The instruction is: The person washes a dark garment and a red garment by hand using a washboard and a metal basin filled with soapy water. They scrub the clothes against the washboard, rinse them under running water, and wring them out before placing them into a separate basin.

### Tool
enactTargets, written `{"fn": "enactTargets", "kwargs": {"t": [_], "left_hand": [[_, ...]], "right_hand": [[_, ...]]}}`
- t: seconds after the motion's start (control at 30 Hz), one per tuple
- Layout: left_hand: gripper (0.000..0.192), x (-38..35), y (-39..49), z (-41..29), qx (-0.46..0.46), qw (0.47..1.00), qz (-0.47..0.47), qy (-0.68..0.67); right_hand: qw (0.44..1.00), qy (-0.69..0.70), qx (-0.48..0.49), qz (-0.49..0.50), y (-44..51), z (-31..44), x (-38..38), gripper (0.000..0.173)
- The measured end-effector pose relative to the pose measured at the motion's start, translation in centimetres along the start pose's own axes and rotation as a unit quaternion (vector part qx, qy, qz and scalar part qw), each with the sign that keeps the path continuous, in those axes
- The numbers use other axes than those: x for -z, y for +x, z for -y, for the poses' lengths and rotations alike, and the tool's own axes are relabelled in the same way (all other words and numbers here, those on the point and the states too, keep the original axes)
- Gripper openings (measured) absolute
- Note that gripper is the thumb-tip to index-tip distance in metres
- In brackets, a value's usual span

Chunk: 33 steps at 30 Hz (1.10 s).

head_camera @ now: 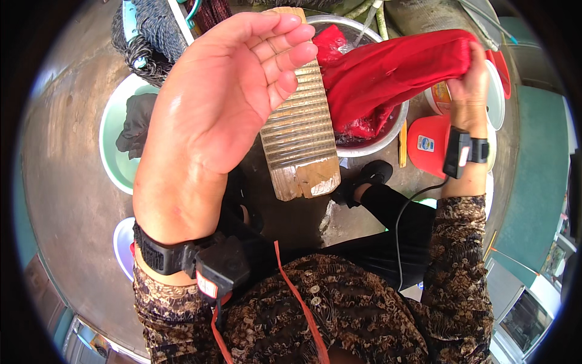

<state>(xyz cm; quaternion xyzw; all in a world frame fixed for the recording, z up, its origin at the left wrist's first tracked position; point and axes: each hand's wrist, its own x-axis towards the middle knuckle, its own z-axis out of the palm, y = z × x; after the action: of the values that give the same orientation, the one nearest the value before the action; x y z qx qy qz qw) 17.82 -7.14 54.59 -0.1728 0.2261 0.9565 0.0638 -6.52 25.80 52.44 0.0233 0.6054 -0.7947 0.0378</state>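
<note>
My left hand [227, 86] is raised close to the camera, palm showing, with slightly curled fingers and nothing in it. At the right, my right hand [470, 88] grips one end of a wet red cloth garment [391, 63]. The cloth stretches from that hand down into a metal basin [398, 132] of water, where its lower folds lie. A wooden washboard [300, 141] with worn ridges leans over the basin's left side, partly behind my left fingers. Water runs from a tap [376, 4] into the back of the basin.
A pale green basin [109, 150] with dark cloth stands left, beneath hanging knitwear [159, 32]. At right are a red bucket [427, 141] and other tubs. A purple basin [122, 245] is at lower left. A cable [400, 245] hangs from my right wrist device.
</note>
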Motion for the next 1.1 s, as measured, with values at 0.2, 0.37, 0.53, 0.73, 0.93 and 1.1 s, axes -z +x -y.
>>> {"fn": "enactTargets", "kwargs": {"t": [0.2, 0.37, 0.53, 0.73, 0.93, 1.1], "left_hand": [[0.021, 0.6, 0.1, 0.1, -0.011, 0.998, 0.052, 0.015], [0.02, 1.5, 0.1, -0.5, -0.022, 0.998, 0.058, 0.027], [0.02, 2.0, 0.3, -0.4, -0.022, 0.998, 0.045, 0.038], [0.02, 1.7, 0.9, -0.3, -0.016, 0.998, 0.013, 0.052], [0.021, 1.4, 1.5, 0.4, 0.004, 0.998, -0.015, 0.059], [0.021, 1.4, 1.9, 0.0, -0.007, 0.999, -0.01, 0.053]], "right_hand": [[0.997, 0.06, 0.03, -0.033, -0.2, 1.7, -0.4, 0.031], [0.988, 0.121, -0.096, -0.004, -1.0, -9.4, 2.0, 0.027], [0.948, -0.304, -0.087, 0.035, -2.1, -17.5, 6.5, 0.046], [0.591, -0.754, -0.023, 0.287, -4.1, -26.0, 8.6, 0.088], [0.432, -0.837, -0.105, 0.318, -7.6, -30.2, 6.4, 0.076], [0.594, -0.722, -0.139, 0.327, -5.7, -30.0, 7.0, 0.045]]}}
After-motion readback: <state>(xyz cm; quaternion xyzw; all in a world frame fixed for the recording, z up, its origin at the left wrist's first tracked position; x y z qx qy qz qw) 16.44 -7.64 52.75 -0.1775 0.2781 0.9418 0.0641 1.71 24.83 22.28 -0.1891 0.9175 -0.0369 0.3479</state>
